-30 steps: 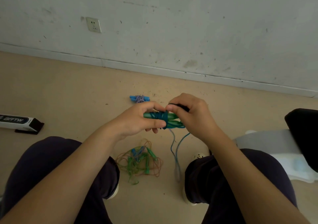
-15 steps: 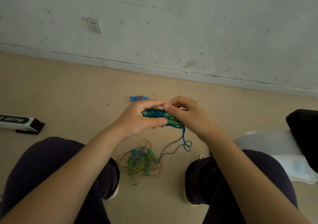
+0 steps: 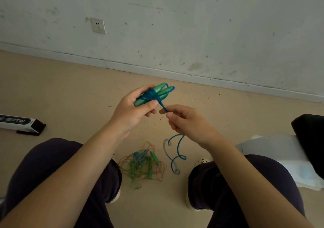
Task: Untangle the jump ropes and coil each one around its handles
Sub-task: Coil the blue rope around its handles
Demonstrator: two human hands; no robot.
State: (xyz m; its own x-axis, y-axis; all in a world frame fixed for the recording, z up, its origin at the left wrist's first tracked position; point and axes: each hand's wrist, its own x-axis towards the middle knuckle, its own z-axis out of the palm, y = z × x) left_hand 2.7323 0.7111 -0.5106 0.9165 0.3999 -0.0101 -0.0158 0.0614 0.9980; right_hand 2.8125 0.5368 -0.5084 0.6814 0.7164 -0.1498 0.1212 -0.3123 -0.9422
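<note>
I see tangled ropes [image 3: 142, 164] on floor [image 3: 52, 91] between knees, at 6 o'clock. Right hand [image 3: 189, 122] palm-down, fingertips pinching blue rope [image 3: 177, 150], loose tail trailing to floor. Left hand [image 3: 133, 108], at 10 o'clock from right, clamps green handles [image 3: 157, 92], rope coiled around them, tips pointing 2 o'clock.

Blue rope [image 3: 177, 150] wound in several turns around paired green handles [image 3: 158, 92], held tilted above floor; free tail runs down, curling loosely on floor. Second tangle [image 3: 142, 164] of green handles and thin orange-clear cord lies between knees, uncoiled.
</note>
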